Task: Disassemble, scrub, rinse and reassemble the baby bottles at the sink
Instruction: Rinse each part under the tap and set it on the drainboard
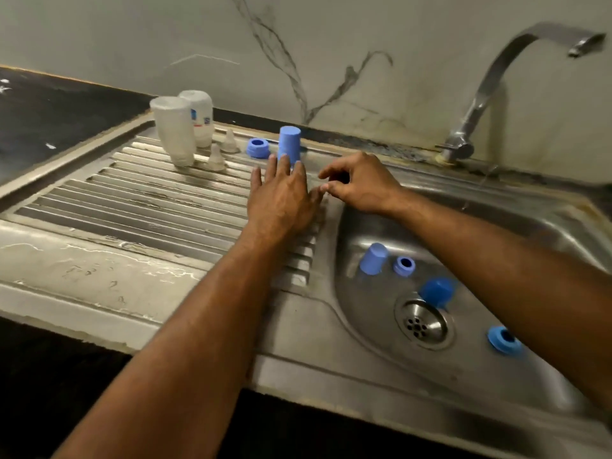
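Two clear baby bottles (174,130) (198,117) stand upside down at the back of the ribbed drainboard (132,193). Beside them are two clear nipples (217,159) (229,142), a blue collar ring (258,148) and an upturned blue cap (289,142). My left hand (281,197) lies flat with straight fingers, its fingertips at the foot of that cap. My right hand (361,183) hovers just to the right with loosely curled fingers; I see nothing in it. In the sink basin (364,326) lie a light blue cap (374,259), a ring (404,266), a darker blue cap (437,291) and another ring (503,339).
The metal faucet (496,77) rises at the back right, its spout swung out over the right side. The drain (424,324) sits in the middle of the basin. A dark countertop (49,111) lies left of the drainboard, and a marble-patterned wall stands behind.
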